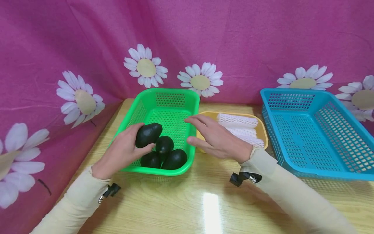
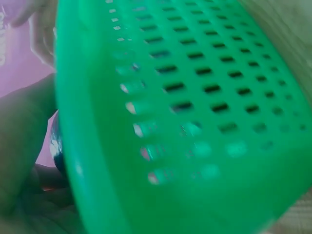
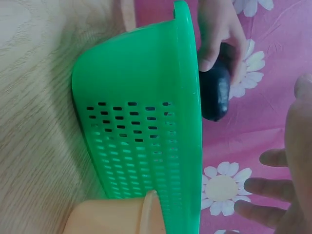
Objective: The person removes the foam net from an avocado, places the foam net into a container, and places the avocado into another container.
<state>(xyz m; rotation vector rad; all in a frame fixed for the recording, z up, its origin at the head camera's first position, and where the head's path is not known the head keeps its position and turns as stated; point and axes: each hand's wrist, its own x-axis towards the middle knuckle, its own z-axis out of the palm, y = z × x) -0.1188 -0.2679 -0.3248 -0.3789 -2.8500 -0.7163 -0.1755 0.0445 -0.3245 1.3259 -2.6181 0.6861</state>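
Observation:
My left hand (image 1: 124, 151) grips a dark avocado (image 1: 148, 135) between thumb and fingers, over the near left part of the green basket (image 1: 191, 156). Below it, several more avocados (image 1: 174, 159) lie together at the basket's near end. In the right wrist view the held avocado (image 3: 214, 92) shows above the basket's rim. My right hand (image 1: 217, 138) hovers at the basket's right rim with fingers extended and nothing in its grasp. Beneath that hand sits a yellow tray (image 1: 265, 133) with white foam net sleeves (image 1: 238, 121), partly hidden by it.
A larger blue basket (image 1: 304, 167) stands to the right on the wooden table (image 1: 172, 204). Behind everything hangs a magenta cloth (image 1: 233, 39) with daisies, which also runs down the left side.

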